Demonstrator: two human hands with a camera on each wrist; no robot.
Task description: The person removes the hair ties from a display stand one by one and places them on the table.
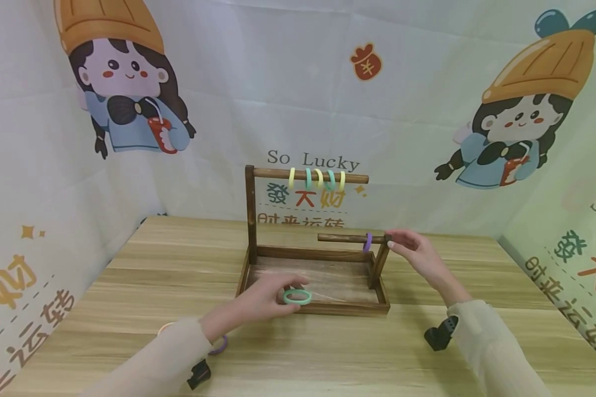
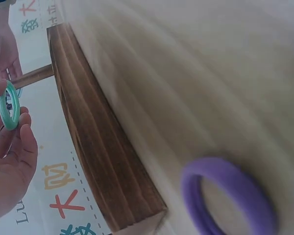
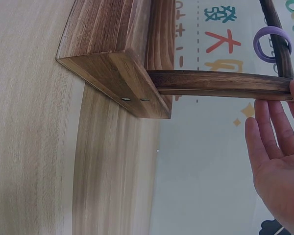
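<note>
I take the step in hand to be carrying the green ring [image 1: 298, 303], held near the tray [image 1: 328, 309] and off both bars; the next move, I judge, calls for bringing its hole square to the free end of the upper bar [image 1: 273, 173], where green and yellow rings hang. The left hand [image 1: 263, 296] pinches it between thumb and fingertips. The right hand [image 1: 419, 255] has its fingers nearly straight, pinching the post [image 1: 379, 264] at its top, though the thumb is cropped at the wrist view's edge, so I can't judge how firmly.
</note>
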